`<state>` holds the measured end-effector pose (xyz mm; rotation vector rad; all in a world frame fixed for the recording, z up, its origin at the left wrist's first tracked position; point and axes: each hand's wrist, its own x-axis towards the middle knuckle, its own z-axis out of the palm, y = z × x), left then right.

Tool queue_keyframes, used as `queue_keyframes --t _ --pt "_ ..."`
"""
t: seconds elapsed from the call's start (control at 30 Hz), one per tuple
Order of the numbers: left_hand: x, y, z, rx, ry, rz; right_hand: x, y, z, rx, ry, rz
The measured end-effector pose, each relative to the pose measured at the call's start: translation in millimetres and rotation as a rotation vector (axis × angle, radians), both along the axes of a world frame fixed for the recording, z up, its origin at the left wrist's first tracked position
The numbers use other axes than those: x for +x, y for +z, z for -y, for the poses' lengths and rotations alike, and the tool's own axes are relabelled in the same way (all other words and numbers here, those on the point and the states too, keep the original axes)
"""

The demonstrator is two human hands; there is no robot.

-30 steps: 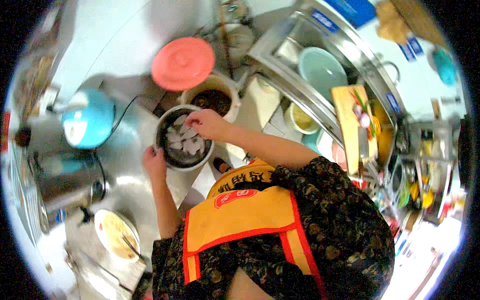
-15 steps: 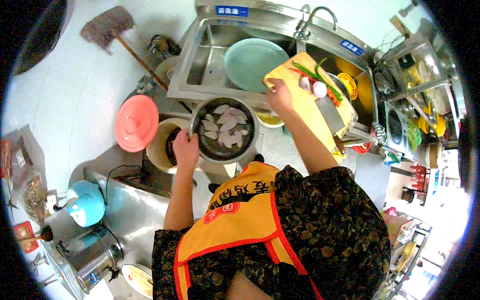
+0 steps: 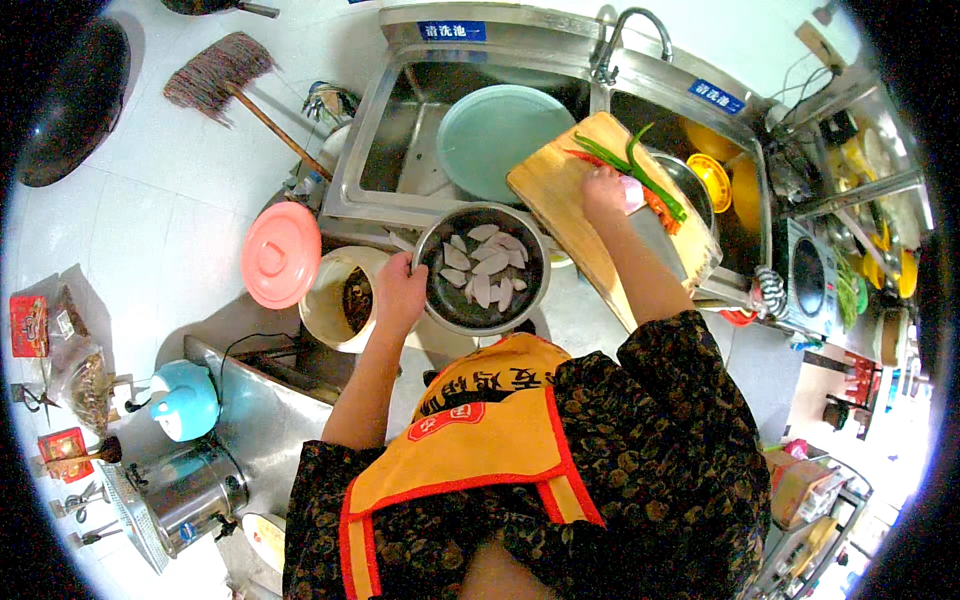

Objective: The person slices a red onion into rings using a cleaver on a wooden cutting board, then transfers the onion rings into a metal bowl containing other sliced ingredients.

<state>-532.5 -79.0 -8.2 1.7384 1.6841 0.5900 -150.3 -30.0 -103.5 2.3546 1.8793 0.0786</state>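
Note:
My left hand (image 3: 403, 290) grips the left rim of a round metal bowl (image 3: 458, 315), held below the sink's front edge. Pale, thin slices (image 3: 491, 263) lie inside it. To the right, a wooden cutting board (image 3: 552, 182) rests at an angle across the sink's front. On the board my right hand (image 3: 604, 197) is closed near a pinkish-white onion piece (image 3: 632, 194); what is in its fingers is hidden. Green chillies (image 3: 655, 187) and red pepper pieces (image 3: 660, 212) lie beside it. A knife blade (image 3: 657, 238) is partly covered by my right forearm.
A double steel sink (image 3: 405, 130) holds a pale green basin (image 3: 500, 105) and a yellow strainer (image 3: 709, 182). At left stand an open cream bucket (image 3: 325, 295), a pink lid (image 3: 281, 255) and a mop (image 3: 225, 75). A blue kettle (image 3: 185, 400) is lower left.
My right hand has left the board's far left edge and moved onto the board, by the onion and peppers. The bowl in my left hand has shifted slightly right within the view.

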Motion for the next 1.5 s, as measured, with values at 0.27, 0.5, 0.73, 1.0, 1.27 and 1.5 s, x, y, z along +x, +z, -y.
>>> queue_keyframes --t 0.27,0.5,0.73,1.0,1.27,1.5 --pt "-83 -16 16 0.013 0.163 0.124 -9 18 -6 0.176 -0.244 -1.341" --pt "-214 -12 80 0.024 0.553 0.254 -237 96 2 -0.62 0.08 -2.484" --pt "-372 -42 223 0.07 1.151 0.203 -471 125 38 -1.364 0.264 -2.35" --pt "-441 -70 341 0.106 1.452 0.055 -616 126 95 -1.348 0.554 -2.069" --pt "-436 -28 310 0.257 1.227 -0.658 -644 113 111 -0.838 0.797 -1.804" --pt "-295 29 136 0.098 0.649 1.235 -580 135 109 -0.222 0.804 -1.439"
